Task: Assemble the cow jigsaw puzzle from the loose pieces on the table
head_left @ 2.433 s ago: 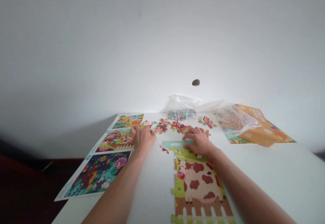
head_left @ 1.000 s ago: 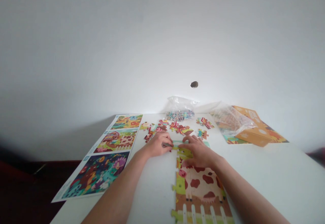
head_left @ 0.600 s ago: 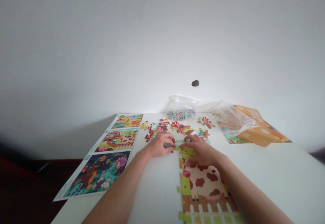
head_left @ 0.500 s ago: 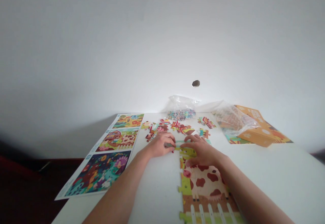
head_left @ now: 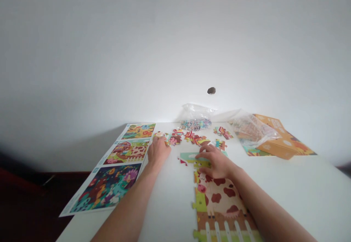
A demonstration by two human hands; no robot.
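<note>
A partly joined jigsaw puzzle [head_left: 219,201] with a spotted cow and a white fence lies on the table. My right hand [head_left: 218,161] rests on its upper part, fingers spread over the cow's head and the pale sky strip. At the puzzle's top left corner a sky piece [head_left: 184,160] with a red edge juts out to the left. My left hand [head_left: 159,149] reaches into the loose puzzle pieces [head_left: 175,139] at the back, its fingertips down among them. Its fingers are mostly hidden, so whether it grips a piece does not show.
A picture sheet [head_left: 120,167] with three printed scenes lies at the left. Behind the loose pieces is a clear bag [head_left: 196,119] of pieces against the wall. More pieces [head_left: 223,133], a plastic wrapper [head_left: 253,128] and an orange box [head_left: 282,145] are at the back right.
My left hand has moved from the puzzle's top left corner, leftward and back to the loose pieces, uncovering the sky piece with the red edge. My right hand has barely moved.
</note>
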